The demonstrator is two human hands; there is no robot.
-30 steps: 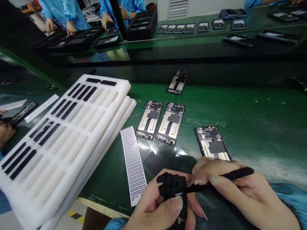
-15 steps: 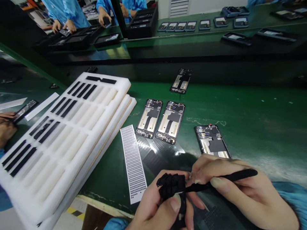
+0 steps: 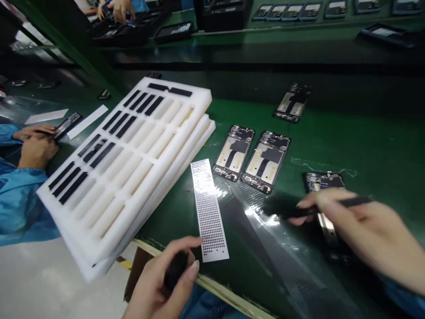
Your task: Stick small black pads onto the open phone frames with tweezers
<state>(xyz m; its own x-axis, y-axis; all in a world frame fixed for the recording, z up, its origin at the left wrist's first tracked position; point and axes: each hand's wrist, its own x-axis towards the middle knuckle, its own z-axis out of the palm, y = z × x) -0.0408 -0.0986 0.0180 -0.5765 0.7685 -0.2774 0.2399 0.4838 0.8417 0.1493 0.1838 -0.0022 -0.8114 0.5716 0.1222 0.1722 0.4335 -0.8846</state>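
My left hand (image 3: 166,279), at the table's front edge, is curled around a bundle of black strips (image 3: 176,270), mostly hidden by my fingers. Its index finger reaches to the lower end of a white sheet with rows of black dots (image 3: 212,221). My right hand (image 3: 355,226) grips black tweezers (image 3: 357,201), their tip blurred and pointing left. Partly beneath this hand lies an opened phone (image 3: 323,179) with its circuit board showing. Two more opened phones, one on the left (image 3: 234,153) and one beside it (image 3: 266,161), lie beyond the dotted sheet.
Stacked white foam trays (image 3: 146,164) with black strips in some slots stand on the left. Another opened phone (image 3: 294,103) lies farther back. Clear film (image 3: 265,239) covers part of the table. A co-worker's hands (image 3: 38,144) are at far left. A shelf (image 3: 232,48) runs across the back.
My hands have come apart: the left, with the black bundle, moved left to the table edge; the right moved with the tweezers over the nearest phone. The view shifted, so the table appears farther right.
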